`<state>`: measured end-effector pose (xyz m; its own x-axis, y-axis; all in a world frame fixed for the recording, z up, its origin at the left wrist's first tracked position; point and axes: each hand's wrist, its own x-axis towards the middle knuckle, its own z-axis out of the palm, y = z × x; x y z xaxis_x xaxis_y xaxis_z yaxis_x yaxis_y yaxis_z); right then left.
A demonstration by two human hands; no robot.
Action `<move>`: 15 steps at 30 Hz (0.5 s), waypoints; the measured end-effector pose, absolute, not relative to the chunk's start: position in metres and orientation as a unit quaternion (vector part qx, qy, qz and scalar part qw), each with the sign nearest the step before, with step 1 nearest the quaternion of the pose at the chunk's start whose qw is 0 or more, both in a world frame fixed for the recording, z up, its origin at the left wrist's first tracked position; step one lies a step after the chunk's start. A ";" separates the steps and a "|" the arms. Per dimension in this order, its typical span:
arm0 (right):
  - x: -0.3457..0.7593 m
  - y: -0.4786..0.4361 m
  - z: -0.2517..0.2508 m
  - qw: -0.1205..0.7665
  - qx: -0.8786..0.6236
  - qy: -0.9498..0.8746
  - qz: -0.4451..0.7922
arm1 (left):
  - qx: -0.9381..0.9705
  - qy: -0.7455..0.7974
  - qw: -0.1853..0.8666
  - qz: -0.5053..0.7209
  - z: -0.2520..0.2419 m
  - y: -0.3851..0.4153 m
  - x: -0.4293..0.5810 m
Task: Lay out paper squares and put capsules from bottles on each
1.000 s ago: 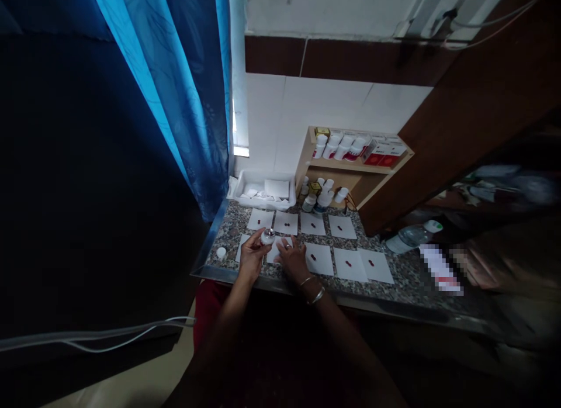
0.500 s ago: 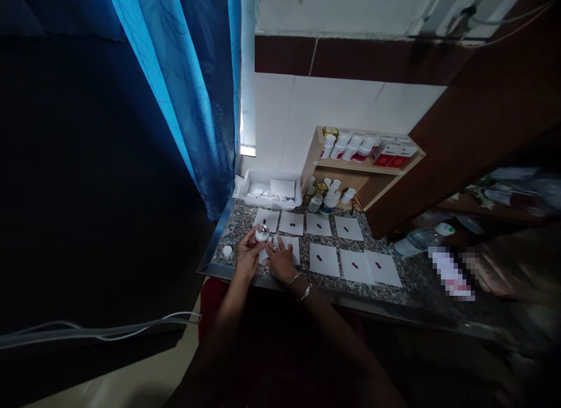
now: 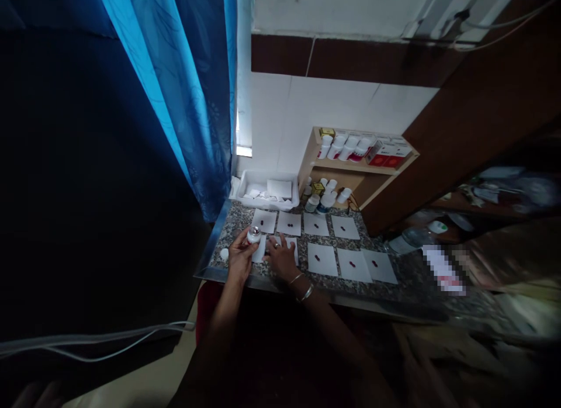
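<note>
**Left hand holds a small bottle, right hand lies flat on paper**

The left hand [image 3: 239,259] is raised just above the front left part of the counter [image 3: 405,272], its fingers [image 3: 243,244] closed round a small bottle [image 3: 253,234]. The bottle is upright with its mouth uncovered. Whether anything is inside is too small to tell. A white cap [image 3: 224,253] lies on the counter just to the left of this hand, apart from it.

The right hand [image 3: 280,259] rests palm down beside the left, fingers spread and gripping nothing. It lies on a paper [image 3: 294,253] in the front row. Two bangles [image 3: 303,286] circle its wrist.

More white squares [image 3: 344,227] are laid out in two rows across the counter. Most of them carry dark red capsules [image 3: 317,257] near the middle.

Behind the rows, against the tiled wall, sits a white tray [image 3: 243,185] with folded white slips in it. To its right is a wooden shelf [image 3: 372,189] with white bottles and red boxes. A water bottle [image 3: 409,238] lies on its side at the right end of the counter. A blue curtain [image 3: 193,104] hangs at the left.
</note>
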<state>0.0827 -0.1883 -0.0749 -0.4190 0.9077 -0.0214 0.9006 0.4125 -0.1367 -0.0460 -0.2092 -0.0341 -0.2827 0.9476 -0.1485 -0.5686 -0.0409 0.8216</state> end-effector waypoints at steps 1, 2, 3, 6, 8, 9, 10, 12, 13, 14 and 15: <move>0.089 -0.189 -0.074 0.033 -0.556 -0.828 0.054 | 0.224 0.418 0.555 0.684 -0.034 -0.209 -0.045; 0.097 -0.191 -0.073 0.036 -0.577 -0.815 0.046 | 0.221 0.420 0.556 0.683 -0.034 -0.208 -0.043; 0.106 -0.192 -0.072 0.037 -0.598 -0.799 0.040 | 0.220 0.420 0.557 0.682 -0.035 -0.208 -0.042; 0.138 -0.197 -0.068 0.032 -0.660 -0.750 0.028 | 0.219 0.406 0.561 0.687 -0.038 -0.206 -0.036; 0.160 -0.201 -0.067 0.024 -0.696 -0.718 0.025 | 0.215 0.396 0.568 0.689 -0.041 -0.205 -0.031; 0.171 -0.202 -0.067 0.017 -0.712 -0.702 0.026 | 0.213 0.392 0.572 0.688 -0.043 -0.205 -0.029; 0.182 -0.203 -0.068 0.009 -0.726 -0.687 0.028 | 0.212 0.390 0.577 0.686 -0.044 -0.205 -0.027; 0.200 -0.204 -0.069 -0.011 -0.748 -0.662 0.035 | 0.214 0.390 0.583 0.680 -0.046 -0.205 -0.022; 0.208 -0.203 -0.070 -0.019 -0.756 -0.653 0.037 | 0.217 0.391 0.584 0.678 -0.047 -0.205 -0.020; 0.214 -0.203 -0.072 -0.026 -0.761 -0.647 0.038 | 0.220 0.392 0.584 0.676 -0.048 -0.205 -0.018; 0.219 -0.202 -0.073 -0.031 -0.763 -0.645 0.039 | 0.221 0.393 0.585 0.674 -0.049 -0.205 -0.017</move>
<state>0.2186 -0.2025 -0.0729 0.1662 0.9811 -0.0990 0.9859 -0.1673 -0.0031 -0.0167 -0.2045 -0.0493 -0.2194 0.9620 -0.1625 -0.6149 -0.0070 0.7886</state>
